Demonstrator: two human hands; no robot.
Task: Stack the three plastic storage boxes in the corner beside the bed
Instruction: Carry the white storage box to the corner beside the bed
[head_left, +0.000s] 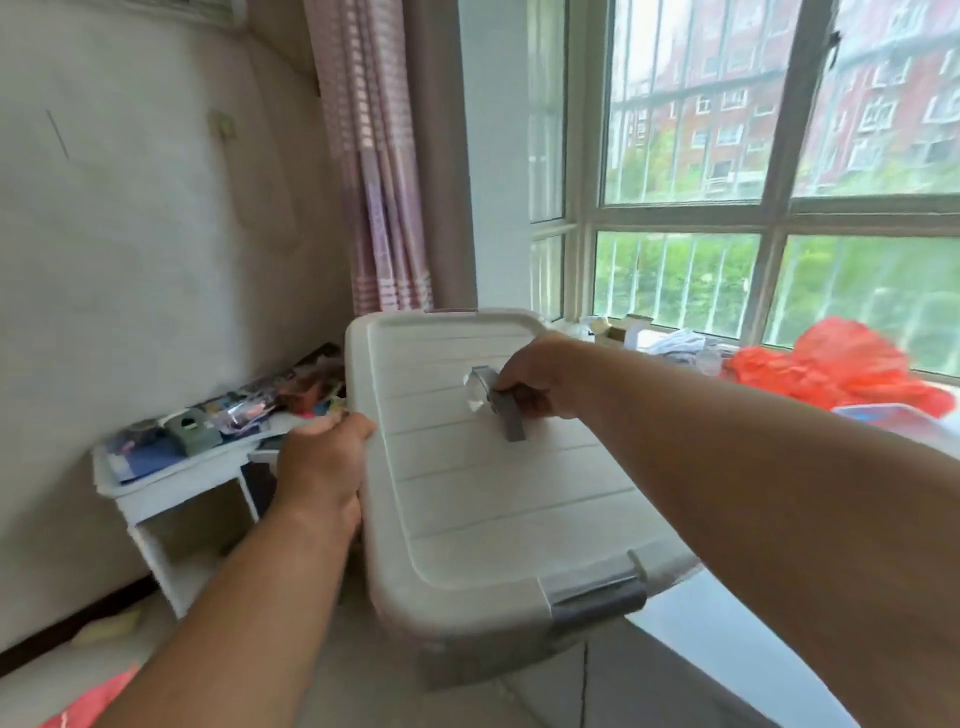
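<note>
Left hand (321, 462) grips the left rim of the white storage box (483, 483) — right hand (535, 382) clenched on a grey handle (506, 410) over its lid, box beside the window sill (737, 623).

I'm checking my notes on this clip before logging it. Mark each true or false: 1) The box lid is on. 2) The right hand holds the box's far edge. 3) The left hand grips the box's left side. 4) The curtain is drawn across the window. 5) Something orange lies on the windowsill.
1) True: the lid sits on the storage box.
2) False: the right hand holds a grey handle on top of the lid.
3) True: the left hand grips its left rim.
4) False: the curtain is gathered left of the window.
5) True: an orange bag.
</note>
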